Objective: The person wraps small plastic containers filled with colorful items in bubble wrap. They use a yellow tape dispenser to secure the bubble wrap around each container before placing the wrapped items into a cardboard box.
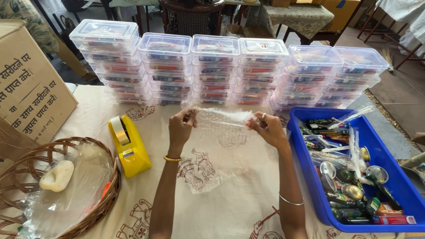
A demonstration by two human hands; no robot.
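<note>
- One cardboard box (31, 84) with printed sides stands at the far left edge of the surface (230, 208), which is covered by a cream cloth with brown figures.
- One wicker basket (99, 201) sits in front of it, lined with clear plastic and holding one pale, rounded lump (56, 175).
- One yellow tape dispenser (130, 148) with one roll stands just right of the basket, near the left forearm.
- One sheet of bubble wrap (212, 155) is stretched between the two hands, its top edge lifted and its lower part trailing onto the cloth between the forearms.
- The left hand (181, 126) pinches the sheet's upper left corner, fingers closed on it; one gold bangle circles that wrist.
- The right hand (268, 128) grips the upper right corner, fingers clamped on the wrap; one ring and one thin silver bangle show on that arm.
- Six stacks of clear lidded plastic boxes (214, 66) line the far edge behind the hands, well apart from them.
- One blue plastic tray (400, 186) lies at the right, just beside the right forearm, heaped with small bottles, metal spoons and plastic-wrapped items too jumbled to count.
</note>
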